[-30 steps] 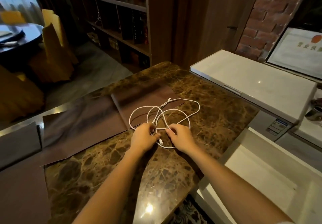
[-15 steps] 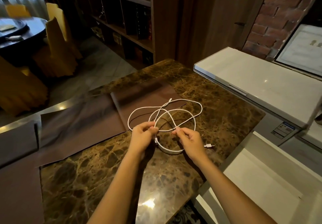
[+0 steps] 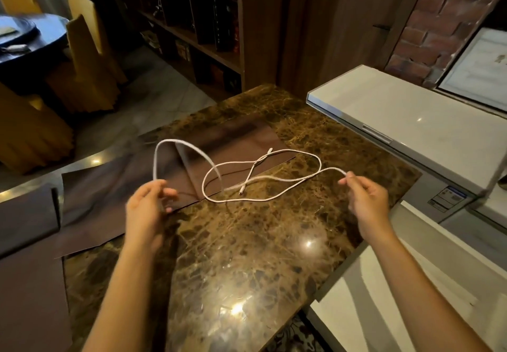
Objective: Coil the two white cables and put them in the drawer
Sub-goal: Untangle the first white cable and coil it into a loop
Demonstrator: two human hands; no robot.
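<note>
- Left hand (image 3: 145,212) and right hand (image 3: 367,201) pinching white cable (image 3: 263,199) ends apart – untangling over marble surface (image 3: 247,255).
- Nothing coiled yet – no drawer identifiable.

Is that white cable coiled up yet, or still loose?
Still loose. The white cable sprawls in uneven loops across the marble counter, stretched between the left hand and right hand.

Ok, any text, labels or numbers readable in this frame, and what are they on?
Nothing can be read.
Sticker on the white appliance: print too small.
Framed document by the brick wall: blurred.
Book spines on the shelf: too dark.
</note>
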